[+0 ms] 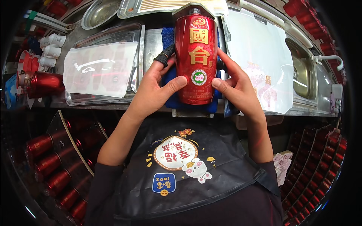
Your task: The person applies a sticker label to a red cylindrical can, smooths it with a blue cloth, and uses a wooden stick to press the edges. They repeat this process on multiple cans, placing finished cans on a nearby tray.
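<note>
A glossy red bottle with large gold characters and a round green-and-white decal lies on a blue towel, its dark neck pointing away from me. My left hand grips its left side, thumb on the lower front. A black covering wraps one of the fingers. On the opposite side my right hand holds the bottle too, thumb near the decal. Its other fingers are partly hidden behind the bottle, where a bit of black covering shows.
To the left, a white decal sheet rests on a metal tray. A larger pale sheet lies at right, beside a sink with a white faucet. Racks of red bottles stand low at both sides.
</note>
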`<state>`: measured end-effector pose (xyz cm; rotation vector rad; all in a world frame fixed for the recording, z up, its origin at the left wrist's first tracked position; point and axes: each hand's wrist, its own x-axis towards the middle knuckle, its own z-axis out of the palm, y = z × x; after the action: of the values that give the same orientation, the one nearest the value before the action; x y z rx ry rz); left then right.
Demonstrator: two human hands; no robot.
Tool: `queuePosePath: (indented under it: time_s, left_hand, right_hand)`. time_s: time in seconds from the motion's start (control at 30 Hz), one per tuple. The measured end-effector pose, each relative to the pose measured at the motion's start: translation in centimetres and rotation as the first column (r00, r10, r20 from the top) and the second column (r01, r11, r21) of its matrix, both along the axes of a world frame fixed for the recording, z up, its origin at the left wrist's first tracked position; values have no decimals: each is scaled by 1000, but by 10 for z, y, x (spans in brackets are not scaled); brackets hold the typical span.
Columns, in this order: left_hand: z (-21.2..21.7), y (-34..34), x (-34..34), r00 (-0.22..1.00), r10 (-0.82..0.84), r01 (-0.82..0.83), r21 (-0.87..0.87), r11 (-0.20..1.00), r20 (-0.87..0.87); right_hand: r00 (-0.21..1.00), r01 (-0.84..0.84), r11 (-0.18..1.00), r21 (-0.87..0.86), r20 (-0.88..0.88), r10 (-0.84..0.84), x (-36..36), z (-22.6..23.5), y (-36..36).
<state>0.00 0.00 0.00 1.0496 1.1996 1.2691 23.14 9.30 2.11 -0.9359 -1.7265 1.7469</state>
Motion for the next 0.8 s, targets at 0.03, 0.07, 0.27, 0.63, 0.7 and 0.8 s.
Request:
queuePosePath:
  time_s: [0.03,0.07,0.27,0.63,0.7,0.8]
  left_hand:
    - [1,0,-1,1000,-14,14,-5,1000,-6]
    - [1,0,-1,1000,-28,28,-11,1000,-12]
    - [-1,-2,-3,999,-22,21,-37,999,-44]
    - [8,6,-3,1000,-4,4,5,1000,-3]
    - [9,14,-1,998,52,-53,16,998,44]
    - [23,27,11,978,160,-159,-23,987,130]
  right_hand:
    - [1000,0,1000,5,-1,0,0,-1,1]
    - [1000,0,1000,10,-3,0,0,-1,1]
    - [1000,7,1000,12,4,-7,0,-1,0]
    - [998,51,999,-19,-35,-52,-2,1,7]
    - [993,120,993,-13,-7,-120,-7,5,14]
    - [981,194,979,-62,16,-194,-20,16,17]
